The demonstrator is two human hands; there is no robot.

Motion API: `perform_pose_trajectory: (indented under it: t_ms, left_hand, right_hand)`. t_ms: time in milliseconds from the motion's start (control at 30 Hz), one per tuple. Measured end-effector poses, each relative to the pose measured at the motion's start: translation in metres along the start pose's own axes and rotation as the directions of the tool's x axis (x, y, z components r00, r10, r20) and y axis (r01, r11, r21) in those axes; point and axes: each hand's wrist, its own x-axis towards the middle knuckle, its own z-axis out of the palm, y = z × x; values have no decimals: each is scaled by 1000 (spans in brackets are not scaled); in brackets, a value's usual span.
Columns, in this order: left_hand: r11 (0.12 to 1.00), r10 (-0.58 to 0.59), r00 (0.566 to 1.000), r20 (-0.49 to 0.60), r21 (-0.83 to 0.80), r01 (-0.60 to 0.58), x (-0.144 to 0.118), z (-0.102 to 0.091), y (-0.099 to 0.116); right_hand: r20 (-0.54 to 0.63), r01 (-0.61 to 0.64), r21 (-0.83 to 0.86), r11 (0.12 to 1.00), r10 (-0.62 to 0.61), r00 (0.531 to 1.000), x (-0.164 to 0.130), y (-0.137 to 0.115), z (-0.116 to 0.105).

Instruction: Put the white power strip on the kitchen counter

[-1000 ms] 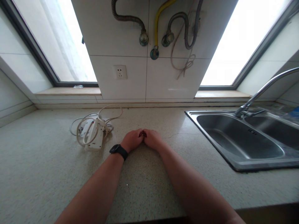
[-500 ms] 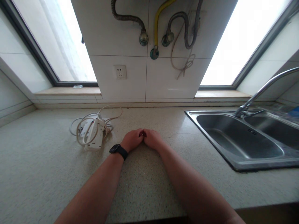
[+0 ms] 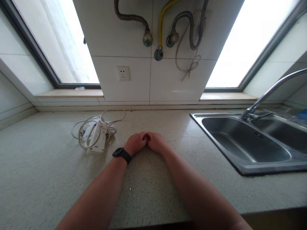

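Observation:
My left hand [image 3: 136,142] and my right hand [image 3: 156,142] rest on the speckled stone counter [image 3: 148,185], both curled into loose fists. Their knuckles and thumbs meet in the middle, and no object shows in either one. A black watch [image 3: 122,154] circles my left wrist. To the left of my left hand, apart from it, lies a white power strip [image 3: 98,142] with its pale cable [image 3: 82,145] looped over it.
On the right is a steel double sink [image 3: 244,140] with a curved tap [image 3: 266,94]. The tiled wall behind carries a socket [image 3: 123,73], a yellow pipe [image 3: 160,28], grey hoses [image 3: 130,17] and a tied cord [image 3: 193,65]. Windows flank it.

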Motion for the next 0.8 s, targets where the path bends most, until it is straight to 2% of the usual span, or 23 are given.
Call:
perform_pose_trajectory:
  t_ms: [800]
  left_hand:
    - [1000,3,1000,3,-3,-3,1,1,-1]
  right_hand:
    - [-15,5,14,1000,-4,1000,0,0,-1]
